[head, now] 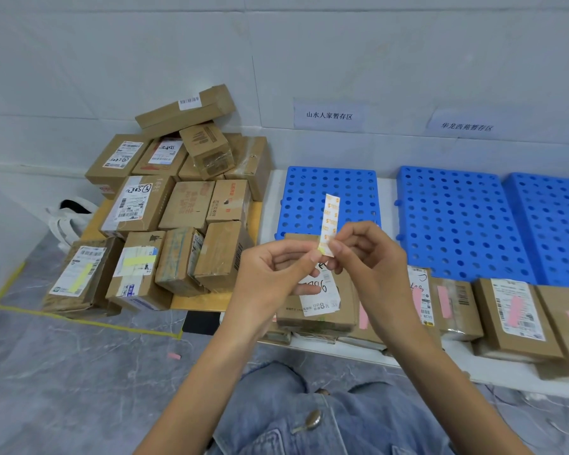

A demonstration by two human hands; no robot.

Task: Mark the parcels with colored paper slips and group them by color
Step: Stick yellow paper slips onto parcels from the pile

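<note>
Slip (pixel 330 221) is held upright, its lower yellow end pinched by left hand (pixel 270 274) and right hand (pixel 372 257) | parcel (pixel 319 310) lies just beneath, at the white board's (pixel 408 359) near edge | pink-marked parcels (pixel 516 316) are lined rightward | yellow-marked parcels (pixel 135 267) are grouped left | blue pallets (pixel 450 221) behind offer open surface.

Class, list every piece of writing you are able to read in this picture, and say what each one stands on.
"山水人家暂存区": left wall sign.
"华龙西苑暂存区": right wall sign.
"8元": white label on the front parcel.
Shipping labels and handwritten numbers on the stacked parcels, and the orange print on the paper strip: too small or blurred to read.
</note>
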